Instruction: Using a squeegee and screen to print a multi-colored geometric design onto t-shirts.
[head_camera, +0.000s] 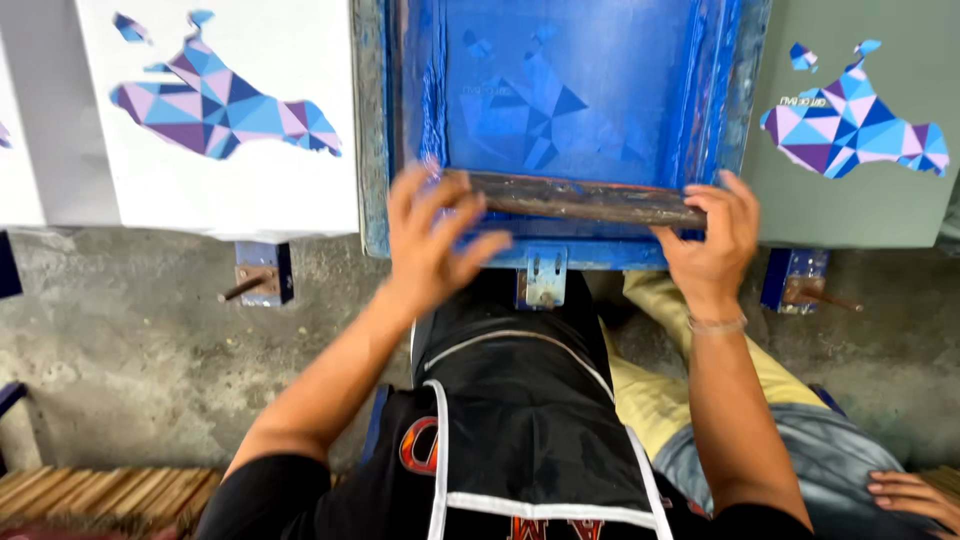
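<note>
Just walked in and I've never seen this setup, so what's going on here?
A person stands at a blue screen-printing frame wet with blue ink. Both hands are on a long squeegee lying across the near end of the screen: the right hand wraps over its end, the left hand rests on it with fingers spread. A white printed panel and a grey printed panel flank the frame, each with a geometric blue-purple design. Another person's hand shows at the lower right.

Black short-sleeved shirt, white-trimmed black apron (520, 400), thin wristband (716, 324).
</note>
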